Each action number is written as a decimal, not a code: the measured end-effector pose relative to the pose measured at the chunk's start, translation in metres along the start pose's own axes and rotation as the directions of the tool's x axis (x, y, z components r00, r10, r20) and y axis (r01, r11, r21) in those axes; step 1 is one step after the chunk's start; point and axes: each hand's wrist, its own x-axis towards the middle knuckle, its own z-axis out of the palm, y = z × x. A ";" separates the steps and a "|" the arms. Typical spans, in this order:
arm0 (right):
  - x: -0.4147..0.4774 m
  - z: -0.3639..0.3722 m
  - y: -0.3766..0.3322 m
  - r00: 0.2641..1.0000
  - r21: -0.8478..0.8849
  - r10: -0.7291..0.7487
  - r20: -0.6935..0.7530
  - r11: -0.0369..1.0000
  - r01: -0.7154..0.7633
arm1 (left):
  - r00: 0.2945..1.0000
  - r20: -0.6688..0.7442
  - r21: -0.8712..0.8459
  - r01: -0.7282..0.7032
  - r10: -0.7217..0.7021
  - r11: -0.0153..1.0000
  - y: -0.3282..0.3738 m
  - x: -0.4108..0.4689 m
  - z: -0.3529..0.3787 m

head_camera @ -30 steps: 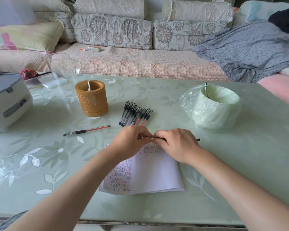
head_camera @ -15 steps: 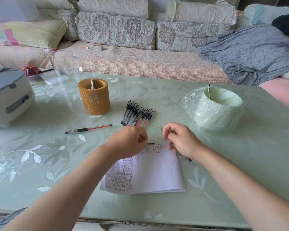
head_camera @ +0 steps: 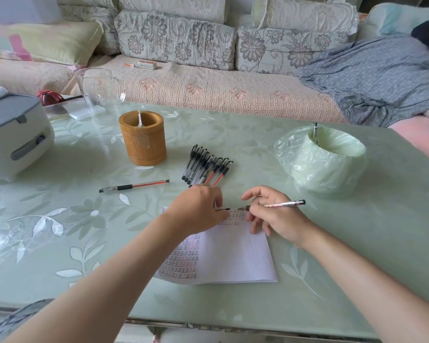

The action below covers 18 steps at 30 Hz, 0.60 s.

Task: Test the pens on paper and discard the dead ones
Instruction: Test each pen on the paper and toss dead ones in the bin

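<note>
Red-inked pen [head_camera: 280,204] is pinched by the right hand [head_camera: 275,219], tip just above the far edge of the paper [head_camera: 235,256]; its cap [head_camera: 224,209] is pinched in the left hand's [head_camera: 198,209] grip. For a fair test, the tip should be pressed lightly on a blank patch, the paper being steadied. Untested pens [head_camera: 206,168] lie on the tabletop [head_camera: 357,243], the lined bin [head_camera: 322,159] near.
</note>
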 end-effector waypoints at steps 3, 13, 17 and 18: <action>-0.002 0.001 0.001 0.999 -0.050 -0.010 -0.030 0.999 0.008 | 0.999 -0.030 -0.016 0.014 -0.015 1.000 0.002 0.001 0.007; 0.005 0.005 0.016 0.991 -0.142 -0.129 -0.032 0.982 0.123 | 0.996 -0.043 -0.004 0.078 -0.079 0.997 0.005 0.003 0.015; 0.007 0.006 0.015 0.980 -0.220 -0.197 -0.038 0.958 0.184 | 0.992 -0.066 -0.007 0.105 -0.105 0.994 0.008 0.002 0.017; 0.007 0.006 0.016 0.979 -0.226 -0.201 -0.037 0.956 0.188 | 0.991 -0.073 -0.007 0.110 -0.111 0.994 0.008 0.002 0.018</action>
